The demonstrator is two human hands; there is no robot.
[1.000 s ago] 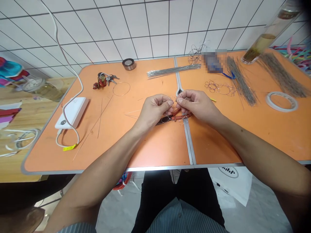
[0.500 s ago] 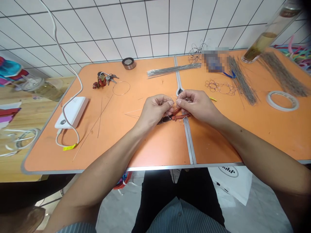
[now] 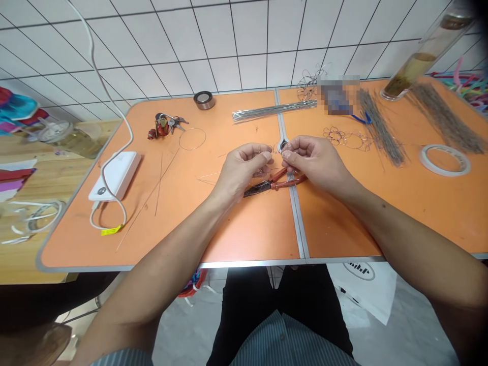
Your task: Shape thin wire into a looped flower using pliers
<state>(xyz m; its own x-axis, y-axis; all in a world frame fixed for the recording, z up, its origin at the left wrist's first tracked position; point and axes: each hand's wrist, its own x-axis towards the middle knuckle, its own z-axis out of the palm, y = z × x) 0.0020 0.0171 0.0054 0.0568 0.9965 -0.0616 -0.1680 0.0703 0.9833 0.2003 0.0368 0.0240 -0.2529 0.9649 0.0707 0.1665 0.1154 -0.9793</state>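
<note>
My left hand (image 3: 244,165) and my right hand (image 3: 314,160) face each other over the middle of the orange table (image 3: 251,234). Both are closed, with fingertips pinching a thin bent wire (image 3: 277,150) that spans the small gap between them. Its exact shape is too fine to make out. Just below the hands lie red-handled pliers (image 3: 263,188), jaws toward the left, with thin wire loops over them. A wire ring (image 3: 192,139) and long single wires (image 3: 158,183) rest to the left.
Keys (image 3: 168,123), a tape roll (image 3: 204,100) and a white power bank (image 3: 115,175) with cable are at left. Wire bundles (image 3: 274,110), flower-shaped wires (image 3: 346,139), a white ring roll (image 3: 445,160) and a clear cylinder (image 3: 409,73) lie toward the back and right.
My hands have moved slightly apart, the right one a little to the right and up. More of the pliers shows beneath them. The view has shifted slightly.
</note>
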